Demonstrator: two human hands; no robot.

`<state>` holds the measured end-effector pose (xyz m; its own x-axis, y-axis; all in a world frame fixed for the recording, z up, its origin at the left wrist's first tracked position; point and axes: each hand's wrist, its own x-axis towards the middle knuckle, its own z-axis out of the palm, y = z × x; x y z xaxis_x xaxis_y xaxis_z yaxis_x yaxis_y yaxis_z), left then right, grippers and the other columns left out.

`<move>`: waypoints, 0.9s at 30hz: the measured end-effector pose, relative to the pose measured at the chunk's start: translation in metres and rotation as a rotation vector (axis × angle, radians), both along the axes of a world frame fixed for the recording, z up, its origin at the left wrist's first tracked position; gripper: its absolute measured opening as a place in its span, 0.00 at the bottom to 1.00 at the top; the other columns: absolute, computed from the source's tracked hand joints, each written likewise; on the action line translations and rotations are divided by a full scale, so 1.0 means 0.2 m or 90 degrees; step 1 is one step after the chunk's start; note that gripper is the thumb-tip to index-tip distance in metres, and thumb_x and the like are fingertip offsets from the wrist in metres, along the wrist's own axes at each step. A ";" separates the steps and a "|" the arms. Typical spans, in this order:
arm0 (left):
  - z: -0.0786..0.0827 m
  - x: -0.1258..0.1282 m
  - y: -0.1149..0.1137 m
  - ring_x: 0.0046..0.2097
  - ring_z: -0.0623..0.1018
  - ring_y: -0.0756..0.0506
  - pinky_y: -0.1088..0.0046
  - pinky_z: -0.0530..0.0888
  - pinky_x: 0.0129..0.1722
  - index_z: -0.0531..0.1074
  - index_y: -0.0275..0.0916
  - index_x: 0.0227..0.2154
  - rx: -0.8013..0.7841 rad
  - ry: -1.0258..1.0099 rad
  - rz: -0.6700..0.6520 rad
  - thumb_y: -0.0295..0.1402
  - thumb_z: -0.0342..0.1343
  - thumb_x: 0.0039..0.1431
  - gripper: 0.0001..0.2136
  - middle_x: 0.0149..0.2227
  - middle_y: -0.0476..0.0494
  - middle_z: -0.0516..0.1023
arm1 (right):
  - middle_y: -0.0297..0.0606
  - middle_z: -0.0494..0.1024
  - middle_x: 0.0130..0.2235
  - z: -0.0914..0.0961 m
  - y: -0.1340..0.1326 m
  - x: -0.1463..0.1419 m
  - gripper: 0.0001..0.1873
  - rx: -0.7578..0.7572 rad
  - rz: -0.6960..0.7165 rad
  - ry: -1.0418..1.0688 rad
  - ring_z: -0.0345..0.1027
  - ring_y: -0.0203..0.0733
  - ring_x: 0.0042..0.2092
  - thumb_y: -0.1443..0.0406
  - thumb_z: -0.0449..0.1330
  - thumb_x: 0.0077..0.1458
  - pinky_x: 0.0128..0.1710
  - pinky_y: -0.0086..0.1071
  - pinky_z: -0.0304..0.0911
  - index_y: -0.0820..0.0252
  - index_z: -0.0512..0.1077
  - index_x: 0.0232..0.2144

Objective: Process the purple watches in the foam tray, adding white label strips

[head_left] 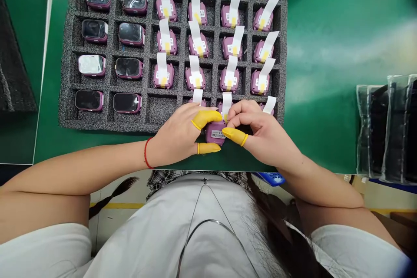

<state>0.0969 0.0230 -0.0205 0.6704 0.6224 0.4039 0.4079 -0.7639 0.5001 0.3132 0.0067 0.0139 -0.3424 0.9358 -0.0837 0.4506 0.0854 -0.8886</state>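
Both hands meet at the near edge of a dark foam tray (70, 95) on the green desk (325, 30). Between them sits a small purple watch (215, 132), back side up, showing a white label. It is held just over the tray's front rim.

The left hand (177, 134) has its grip closed on the watch's left side, one finger above it and the thumb below. The right hand (263, 134) grips the right side: the thumb presses against the watch's edge and the other fingers curl over its top. Yellow finger covers (205, 117) sit on the gripping fingertips of both hands. A red string bracelet (145, 153) circles the left wrist.

A white paper strip (226, 100) stands up just behind the fingers; whether it is fixed to the held watch cannot be told.

The tray's two left columns hold watches lying screen up. The four columns to the right hold purple watches back up, each with a white strip rising from it. Well apart, at the desk's right edge, stand clear bags (387, 130) with dark contents.
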 end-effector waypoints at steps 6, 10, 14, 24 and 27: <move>-0.01 0.00 0.02 0.54 0.78 0.41 0.58 0.68 0.60 0.69 0.34 0.50 0.052 0.023 -0.027 0.49 0.59 0.59 0.25 0.47 0.38 0.80 | 0.37 0.73 0.37 -0.01 0.00 0.00 0.06 0.018 0.021 -0.025 0.64 0.42 0.44 0.69 0.63 0.53 0.49 0.41 0.60 0.58 0.74 0.24; -0.02 0.00 0.02 0.53 0.78 0.42 0.58 0.67 0.60 0.69 0.36 0.50 0.037 0.015 -0.018 0.50 0.60 0.58 0.25 0.48 0.39 0.81 | 0.37 0.74 0.37 -0.01 0.01 0.00 0.07 0.018 0.026 -0.035 0.64 0.43 0.44 0.69 0.62 0.53 0.49 0.42 0.60 0.57 0.74 0.24; -0.02 -0.01 0.02 0.54 0.78 0.42 0.57 0.66 0.61 0.71 0.38 0.51 0.015 0.019 -0.015 0.51 0.59 0.58 0.25 0.48 0.39 0.80 | 0.37 0.74 0.37 -0.01 0.01 0.00 0.07 0.020 0.027 -0.045 0.65 0.43 0.44 0.69 0.62 0.53 0.49 0.43 0.61 0.57 0.74 0.24; -0.02 0.00 0.02 0.54 0.77 0.41 0.57 0.66 0.61 0.70 0.35 0.50 0.023 0.004 -0.021 0.49 0.60 0.58 0.25 0.48 0.37 0.80 | 0.36 0.74 0.36 -0.01 0.00 0.00 0.07 0.032 0.029 -0.048 0.64 0.42 0.44 0.70 0.62 0.53 0.49 0.42 0.60 0.57 0.74 0.24; -0.02 0.00 0.02 0.54 0.78 0.41 0.58 0.67 0.60 0.70 0.34 0.50 0.039 0.009 -0.020 0.49 0.60 0.58 0.25 0.48 0.36 0.80 | 0.36 0.74 0.36 -0.01 0.00 0.00 0.07 0.038 0.027 -0.054 0.64 0.43 0.43 0.70 0.63 0.53 0.49 0.42 0.60 0.57 0.74 0.24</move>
<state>0.0965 0.0263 -0.0238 0.6957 0.5749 0.4307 0.3900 -0.8058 0.4456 0.3125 0.0075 0.0113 -0.3763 0.9246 -0.0588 0.5186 0.1576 -0.8403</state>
